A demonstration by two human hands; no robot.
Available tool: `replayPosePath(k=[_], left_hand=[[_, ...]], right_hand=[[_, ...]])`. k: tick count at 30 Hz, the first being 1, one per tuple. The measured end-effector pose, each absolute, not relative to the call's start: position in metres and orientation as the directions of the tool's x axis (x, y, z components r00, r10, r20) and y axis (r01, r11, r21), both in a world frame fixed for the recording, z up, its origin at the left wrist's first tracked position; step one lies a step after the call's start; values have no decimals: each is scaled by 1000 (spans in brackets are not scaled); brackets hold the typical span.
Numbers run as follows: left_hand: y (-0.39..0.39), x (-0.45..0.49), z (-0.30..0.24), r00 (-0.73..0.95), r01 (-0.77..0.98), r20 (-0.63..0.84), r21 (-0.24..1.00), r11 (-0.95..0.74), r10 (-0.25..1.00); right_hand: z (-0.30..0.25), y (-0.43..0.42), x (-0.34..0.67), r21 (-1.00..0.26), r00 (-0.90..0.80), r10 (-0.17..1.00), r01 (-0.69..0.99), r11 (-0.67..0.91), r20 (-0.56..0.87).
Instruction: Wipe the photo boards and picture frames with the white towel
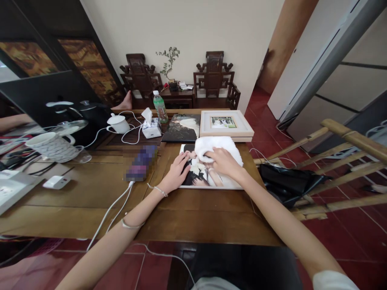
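Observation:
A photo panel [208, 178] with a printed picture of people lies flat on the wooden table in front of me. Along its left edge rests my left hand [176, 171], open, fingers stretched over the picture. My right hand [223, 160] is closed on a fluffy white cloth [222, 144], which is folded and pressed against the panel's upper right part. The cloth and both hands cover some of the picture. Just behind are a dark photo panel [180, 128] with a white figure and a pale framed photo [211, 133], which sits on something of similar colour.
The wooden table [193, 217] also bears a phone [141, 163] on a white cable, a tissue box [151, 129], a green-labelled bottle [160, 108], a lidded white cup [118, 123] and a patterned mug [51, 147]. A bamboo chair [347, 161] stands right. Another person's foot [125, 101] shows behind.

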State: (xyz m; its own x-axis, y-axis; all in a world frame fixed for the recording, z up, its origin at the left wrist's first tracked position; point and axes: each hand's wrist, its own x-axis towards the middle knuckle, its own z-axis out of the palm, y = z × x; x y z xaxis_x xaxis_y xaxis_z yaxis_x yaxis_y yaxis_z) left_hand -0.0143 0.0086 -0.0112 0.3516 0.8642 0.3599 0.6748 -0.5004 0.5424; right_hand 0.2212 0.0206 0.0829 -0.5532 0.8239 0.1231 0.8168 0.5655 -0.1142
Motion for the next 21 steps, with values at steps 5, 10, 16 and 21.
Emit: replayPosePath(k=[5, 10, 16, 21], left_hand=[[11, -15, -13, 336, 672, 366, 553, -493, 868], [12, -13, -18, 312, 674, 373, 560, -481, 874], [10, -9, -17, 306, 673, 361, 572, -468, 881], [10, -9, -17, 313, 670, 359, 573, -472, 879]], right_hand=[[74, 4, 219, -92, -559, 823, 818, 567, 106], [60, -74, 230, -99, -635, 769, 762, 640, 77], [62, -118, 250, -146, -709, 705, 697, 702, 14], [71, -63, 245, -182, -658, 752, 737, 651, 24]])
